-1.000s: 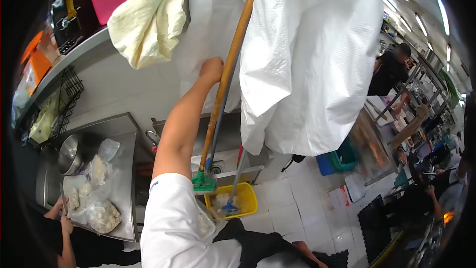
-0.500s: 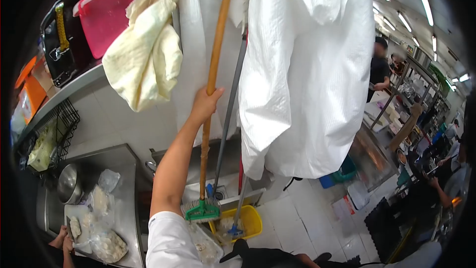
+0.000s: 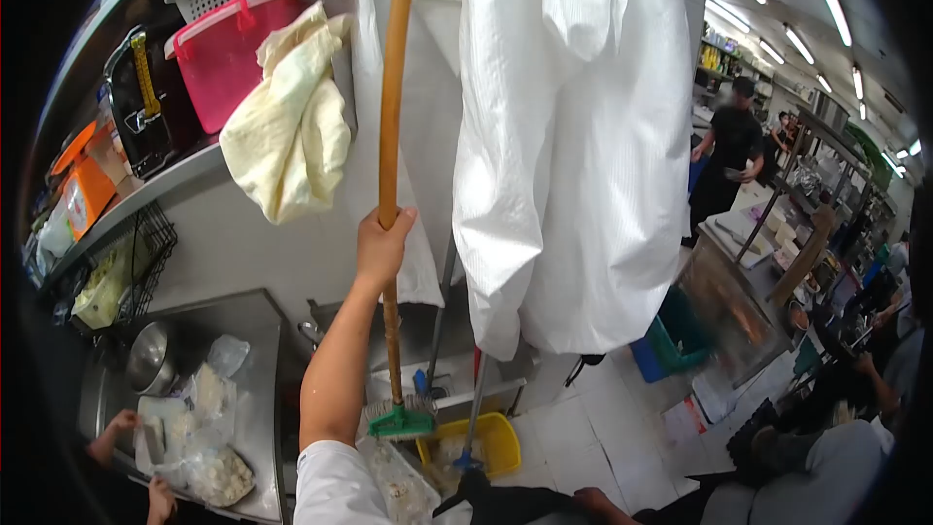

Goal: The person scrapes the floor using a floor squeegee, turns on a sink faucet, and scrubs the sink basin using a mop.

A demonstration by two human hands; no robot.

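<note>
My left hand (image 3: 381, 251) is wrapped round the long wooden handle of a broom (image 3: 391, 126), a little below the handle's middle. The broom stands nearly upright. Its green head (image 3: 399, 422), with pale bristles, is at the lower end, left of a yellow bucket (image 3: 505, 444). A grey-handled tool with a blue end (image 3: 468, 459) stands in that bucket. Large white hanging sheets (image 3: 573, 175) fall just to the right of the handle. A cream cloth (image 3: 292, 136) hangs to its left. My right hand cannot be made out.
A metal counter (image 3: 260, 369) at lower left bears a steel bowl (image 3: 153, 360) and bagged food, with another person's hands (image 3: 124, 420) beside it. A pink bin (image 3: 219, 73) sits on the shelf. Further right, a co-worker (image 3: 734, 146) stands near a worktable (image 3: 731, 306).
The view has shifted slightly, and the broom handle now appears further left and more upright. My left hand still grips it. The co-worker at right shows more fully.
</note>
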